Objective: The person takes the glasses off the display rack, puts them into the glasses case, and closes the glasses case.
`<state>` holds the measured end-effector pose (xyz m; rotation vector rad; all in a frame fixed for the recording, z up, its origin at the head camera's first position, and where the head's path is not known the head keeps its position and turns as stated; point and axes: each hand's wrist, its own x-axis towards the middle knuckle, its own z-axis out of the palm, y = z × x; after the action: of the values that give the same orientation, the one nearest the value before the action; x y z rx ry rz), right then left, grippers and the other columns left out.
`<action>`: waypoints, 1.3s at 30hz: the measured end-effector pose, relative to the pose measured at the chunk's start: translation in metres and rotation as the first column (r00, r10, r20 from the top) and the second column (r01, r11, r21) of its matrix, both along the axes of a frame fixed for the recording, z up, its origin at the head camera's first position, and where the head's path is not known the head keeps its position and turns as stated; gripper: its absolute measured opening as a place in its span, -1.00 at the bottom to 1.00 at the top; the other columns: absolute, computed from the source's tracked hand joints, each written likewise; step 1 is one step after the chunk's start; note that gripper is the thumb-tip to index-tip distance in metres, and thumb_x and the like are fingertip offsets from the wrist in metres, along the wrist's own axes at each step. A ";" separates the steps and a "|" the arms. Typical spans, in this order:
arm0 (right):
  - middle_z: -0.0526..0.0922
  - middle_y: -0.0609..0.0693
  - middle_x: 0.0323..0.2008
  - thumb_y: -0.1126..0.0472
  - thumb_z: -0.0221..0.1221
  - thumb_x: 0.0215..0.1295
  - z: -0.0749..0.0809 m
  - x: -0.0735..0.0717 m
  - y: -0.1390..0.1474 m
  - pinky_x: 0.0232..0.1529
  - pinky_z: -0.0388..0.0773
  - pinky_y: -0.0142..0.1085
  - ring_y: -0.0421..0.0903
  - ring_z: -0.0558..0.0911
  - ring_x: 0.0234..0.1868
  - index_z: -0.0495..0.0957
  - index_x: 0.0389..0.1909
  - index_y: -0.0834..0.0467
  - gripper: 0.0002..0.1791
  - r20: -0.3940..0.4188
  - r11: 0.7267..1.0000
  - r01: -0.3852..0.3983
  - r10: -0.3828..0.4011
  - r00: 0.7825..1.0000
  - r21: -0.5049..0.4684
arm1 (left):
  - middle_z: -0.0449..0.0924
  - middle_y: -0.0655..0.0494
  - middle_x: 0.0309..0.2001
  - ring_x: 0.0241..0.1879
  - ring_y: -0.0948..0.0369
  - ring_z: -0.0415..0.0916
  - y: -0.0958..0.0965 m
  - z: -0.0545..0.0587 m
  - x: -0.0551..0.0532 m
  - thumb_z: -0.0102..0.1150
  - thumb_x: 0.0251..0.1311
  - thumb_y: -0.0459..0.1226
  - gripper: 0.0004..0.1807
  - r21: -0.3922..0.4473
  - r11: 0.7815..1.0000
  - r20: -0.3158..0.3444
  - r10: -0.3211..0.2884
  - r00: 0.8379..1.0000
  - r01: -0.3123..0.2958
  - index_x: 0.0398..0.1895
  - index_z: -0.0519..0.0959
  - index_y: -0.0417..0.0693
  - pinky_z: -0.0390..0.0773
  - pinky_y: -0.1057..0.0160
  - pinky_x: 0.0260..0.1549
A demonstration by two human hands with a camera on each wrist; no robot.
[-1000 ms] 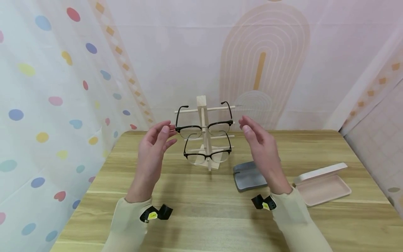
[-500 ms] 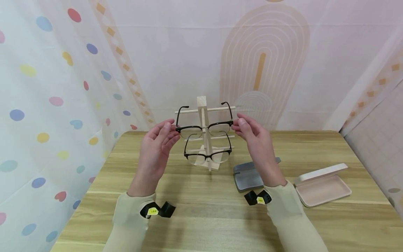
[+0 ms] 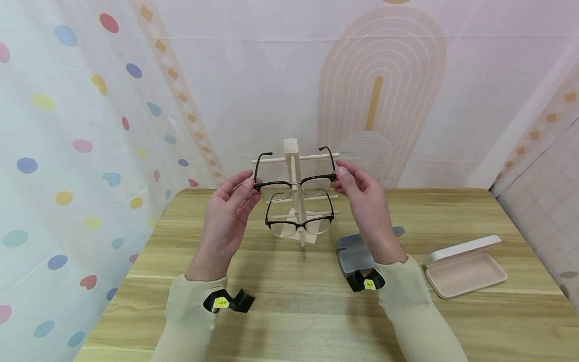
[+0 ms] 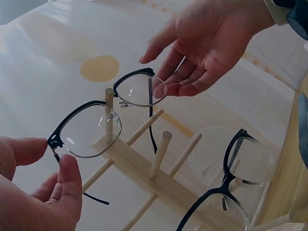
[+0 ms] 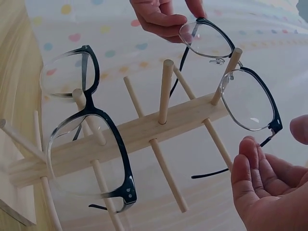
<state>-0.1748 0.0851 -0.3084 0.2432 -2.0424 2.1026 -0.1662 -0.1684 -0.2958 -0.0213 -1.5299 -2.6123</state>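
Note:
Black half-rim eyeglasses (image 3: 318,177) rest on the upper part of a wooden display stand (image 3: 291,146), their temples pointing back. My left hand (image 3: 224,216) pinches the left corner of that frame near the hinge, thumb in front and index finger behind. At the opposite corner, my right hand (image 3: 367,201) has its thumb apart from the frame in the right wrist view (image 5: 276,187), with fingertips close to the temple; whether they touch is unclear. A second pair of dark-framed eyeglasses (image 3: 300,224) hangs lower on the stand, with neither hand on it.
A grey glasses case (image 3: 353,256) lies open, partly hidden behind my right wrist. Farther right sits an open white case with a pink inside (image 3: 466,274). All stand on a wood-grain table (image 3: 289,322), with a patterned curtain (image 3: 253,75) behind.
My right hand has moved left to the right corner of the upper eyeglasses. The left hand has shifted slightly inward and now pinches the left corner. Both pairs keep their places on the stand.

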 end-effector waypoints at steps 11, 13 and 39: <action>0.68 0.13 -0.09 0.07 0.16 0.55 0.004 -0.001 -0.007 0.08 0.62 -0.29 0.00 0.65 -0.06 0.57 0.32 0.18 -0.56 -0.037 0.998 0.001 -0.003 0.999 -0.065 | 0.72 0.03 -0.15 -0.28 0.27 0.63 -0.002 0.002 0.001 0.10 0.49 -0.43 -0.80 0.030 0.998 0.021 -0.047 0.999 0.047 0.08 0.59 -0.19 0.66 0.43 -0.12; 0.68 0.12 -0.06 0.10 0.17 0.55 0.004 -0.001 -0.007 0.08 0.62 -0.30 0.05 0.65 -0.04 0.57 0.31 0.20 -0.57 -0.041 0.997 0.000 -0.003 0.999 -0.074 | 0.72 0.04 -0.16 -0.28 0.28 0.63 -0.002 0.002 0.001 0.10 0.48 -0.44 -0.80 0.035 0.998 0.024 -0.048 0.999 0.047 0.08 0.60 -0.18 0.66 0.43 -0.12; 0.71 0.11 -0.03 0.16 0.18 0.54 0.012 0.005 -0.008 0.10 0.63 -0.28 -0.03 0.67 -0.06 0.58 0.30 0.19 -0.60 -0.051 0.995 -0.002 -0.003 0.999 -0.100 | 0.72 0.03 -0.17 -0.18 0.26 0.66 0.002 0.014 0.012 0.07 0.46 -0.53 -0.76 0.069 0.996 -0.011 -0.047 0.999 0.048 0.03 0.63 -0.15 0.66 0.42 -0.10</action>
<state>-0.1701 0.0776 -0.2964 0.2785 -1.9017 2.1682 -0.1538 -0.1661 -0.2815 -0.0652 -1.4526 -2.6960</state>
